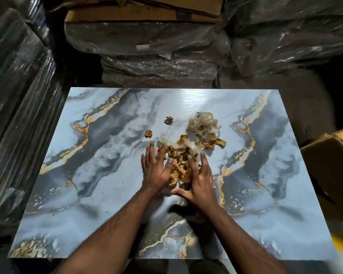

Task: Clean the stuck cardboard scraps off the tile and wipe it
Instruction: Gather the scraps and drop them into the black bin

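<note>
On the tile (pixel 107 175), your left hand (pixel 154 173) and right hand (pixel 200 182) flank the scraps (pixel 181 161). Your fingers (pixel 205 161) lie straight, released, grasping nothing.

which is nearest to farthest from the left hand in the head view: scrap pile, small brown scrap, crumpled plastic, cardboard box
From the left hand:
1. Scrap pile, touching its right side.
2. Small brown scrap, just beyond the fingertips.
3. Crumpled plastic, farther up and right.
4. Cardboard box, off the tile's right edge.

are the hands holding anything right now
Nothing is gripped. The left hand and right hand lie open, fingers straight, flanking the pile of cardboard scraps on the tile.
</note>
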Tool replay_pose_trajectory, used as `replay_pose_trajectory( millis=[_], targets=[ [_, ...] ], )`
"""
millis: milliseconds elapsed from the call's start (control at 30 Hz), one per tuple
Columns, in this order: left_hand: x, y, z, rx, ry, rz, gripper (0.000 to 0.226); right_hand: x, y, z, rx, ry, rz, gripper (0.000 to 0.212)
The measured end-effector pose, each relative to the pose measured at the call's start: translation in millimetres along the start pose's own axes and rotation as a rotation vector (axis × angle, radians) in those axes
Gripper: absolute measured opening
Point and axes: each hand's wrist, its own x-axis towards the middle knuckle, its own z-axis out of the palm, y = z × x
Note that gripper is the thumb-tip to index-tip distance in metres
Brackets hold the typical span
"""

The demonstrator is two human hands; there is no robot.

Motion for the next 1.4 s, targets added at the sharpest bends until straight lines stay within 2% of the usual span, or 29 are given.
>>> replay_pose_trajectory(
  millis=[67,133,300,433,600,767,933,1033,1133,1267,1333,1400],
  targets=[
    [1.7,5.8,4.6,-0.060,-0.082,0.048,0.063,10.1,-11.0,8.1,-0.023,0.010,-0.021,0.116],
    [-0.8,7.5,5.5,-0.097,-0.093,0.072,0.067,12.9,-14.4,17.1,-0.006,0.032,-0.019,0.106],
    [-11.6,20.1,3.2,-0.228,-0.188,-0.037,0.065,6.8,-21.9,37.5,-0.019,0.093,-0.026,0.088],
    [-10.4,23.9,5.3,-0.276,-0.255,-0.081,0.054,14.4,-32.0,41.7,-0.101,0.134,0.027,0.085],
    [-3.1,22.0,0.0,-0.528,-0.275,-0.166,0.056,22.9,-37.1,52.0,-0.168,0.193,0.050,0.062],
    [-4.4,21.0,-5.7,-0.513,-0.222,-0.185,0.050,26.5,-35.1,50.2,-0.218,0.139,0.014,0.080],
    [-6.5,8.3,-12.1,-0.407,-0.144,-0.179,0.045,36.7,-39.8,47.7,-0.223,0.184,0.050,0.048],
    [-6.8,0.0,-16.9,-0.536,-0.035,-0.240,0.041,40.8,-38.0,42.8,-0.207,0.146,0.066,0.049],
    [-8.0,-6.2,-22.7,-0.548,0.006,-0.210,0.039,34.1,-34.3,31.1,-0.072,0.186,0.081,0.048],
    [-9.6,-5.4,-27.1,-0.515,0.068,-0.132,0.059,28.9,-31.1,0.8,0.166,0.244,0.112,0.044],
    [-8.0,3.3,-30.1,-0.519,0.100,-0.104,0.051,29.9,-38.4,-22.3,0.355,0.232,0.212,0.037],
    [-5.7,19.7,-38.3,-0.569,0.104,-0.099,0.044,34.0,-47.9,-48.1,0.595,0.154,0.327,0.022]
  ],
)
